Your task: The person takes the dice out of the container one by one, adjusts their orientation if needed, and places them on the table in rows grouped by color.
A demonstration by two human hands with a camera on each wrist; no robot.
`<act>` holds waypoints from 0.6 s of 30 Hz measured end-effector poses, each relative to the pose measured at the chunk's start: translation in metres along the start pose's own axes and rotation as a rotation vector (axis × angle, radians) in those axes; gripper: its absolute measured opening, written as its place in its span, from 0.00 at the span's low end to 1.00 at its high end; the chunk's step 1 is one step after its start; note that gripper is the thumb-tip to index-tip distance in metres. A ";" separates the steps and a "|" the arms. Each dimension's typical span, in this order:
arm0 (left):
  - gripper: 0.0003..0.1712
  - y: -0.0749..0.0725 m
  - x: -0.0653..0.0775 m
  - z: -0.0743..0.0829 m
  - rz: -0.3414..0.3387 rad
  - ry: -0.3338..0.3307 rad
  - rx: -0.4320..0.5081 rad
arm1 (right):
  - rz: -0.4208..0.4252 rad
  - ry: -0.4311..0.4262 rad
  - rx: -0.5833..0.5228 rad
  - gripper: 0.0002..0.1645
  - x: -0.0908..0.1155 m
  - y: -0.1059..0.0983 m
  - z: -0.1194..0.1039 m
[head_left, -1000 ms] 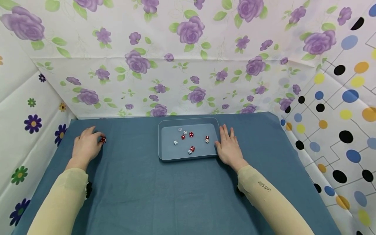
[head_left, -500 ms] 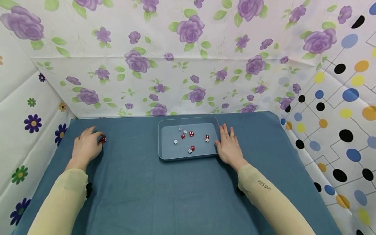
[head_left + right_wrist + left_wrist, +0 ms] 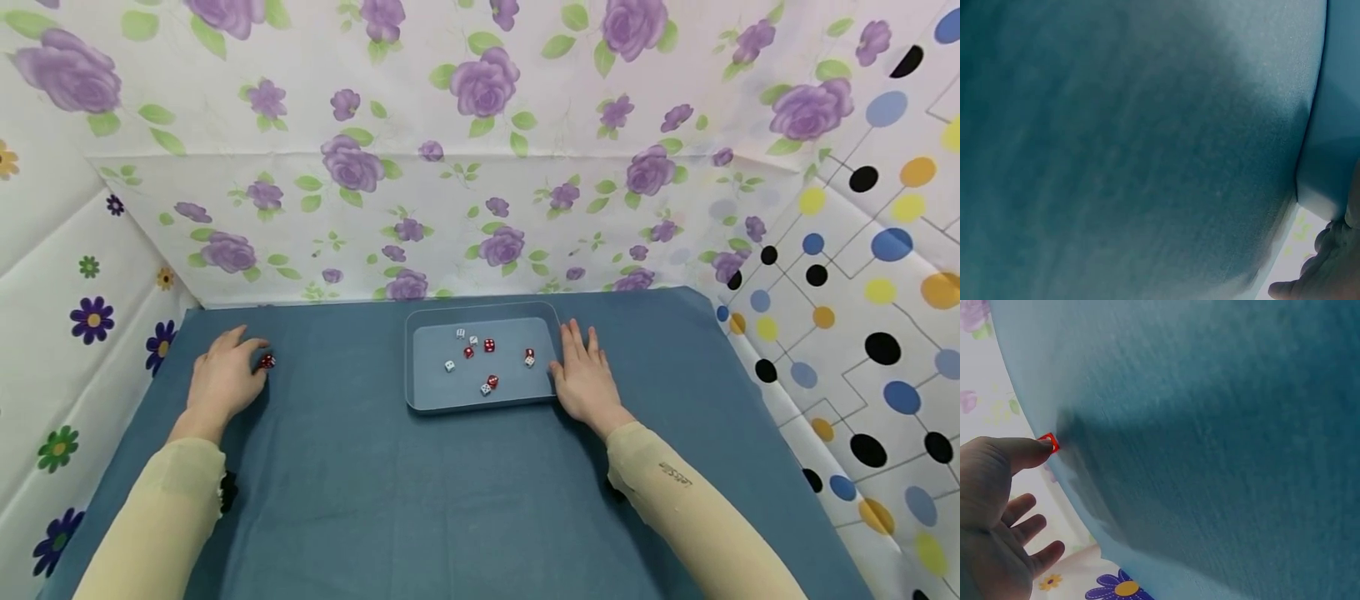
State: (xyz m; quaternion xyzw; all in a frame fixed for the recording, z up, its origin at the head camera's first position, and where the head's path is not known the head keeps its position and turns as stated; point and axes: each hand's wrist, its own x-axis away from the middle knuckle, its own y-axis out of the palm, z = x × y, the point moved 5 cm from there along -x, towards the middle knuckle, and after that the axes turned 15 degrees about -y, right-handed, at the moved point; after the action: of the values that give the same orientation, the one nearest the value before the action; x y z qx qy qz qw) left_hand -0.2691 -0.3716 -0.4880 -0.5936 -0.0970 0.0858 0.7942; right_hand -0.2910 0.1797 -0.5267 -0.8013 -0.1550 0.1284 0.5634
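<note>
Slight view shift, tray (image 3: 517, 385) nr wall (image 3: 450, 150)

Left sleeve (image 3: 146, 525) and right sleeve (image 3: 693, 521): pale yellow, both worn down to the wrist. Small dark lettering (image 3: 675, 475) is printed on the latter. A black piece (image 3: 228, 492), partly hidden, is seen at the left cuff (image 3: 198, 458).

Worktop cloth (image 3: 405, 500): lying blue and lightly wrinkled, its far edge running along the foot of the back sheet.
Back sheet (image 3: 450, 179): showing purple roses and green leaves on white, a horizontal crease crossing it.
Left sheet (image 3: 45, 333): carrying dark purple, green and orange daisy-like flowers on white, with a crease slanting across.
Right sheet (image 3: 855, 283): displaying black, blue, yellow and orange dots on white, thin grey lines linking many of them.
</note>
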 end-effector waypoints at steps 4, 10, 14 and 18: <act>0.24 0.000 0.005 0.008 0.033 0.041 0.029 | -0.005 0.005 -0.002 0.44 0.001 0.000 0.002; 0.24 0.001 0.015 0.026 0.078 0.097 0.079 | -0.018 -0.013 0.002 0.44 0.000 0.000 0.004; 0.23 -0.002 0.024 0.042 0.114 0.142 0.105 | -0.027 -0.036 -0.010 0.44 -0.001 0.000 0.006; 0.23 -0.004 0.031 0.060 0.133 0.179 0.127 | -0.046 -0.058 -0.032 0.45 -0.001 -0.001 0.007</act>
State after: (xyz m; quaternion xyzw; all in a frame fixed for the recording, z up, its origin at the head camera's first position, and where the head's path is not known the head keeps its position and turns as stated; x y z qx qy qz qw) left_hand -0.2547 -0.3097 -0.4666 -0.5528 0.0197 0.0909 0.8281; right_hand -0.2946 0.1860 -0.5277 -0.8024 -0.1919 0.1361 0.5485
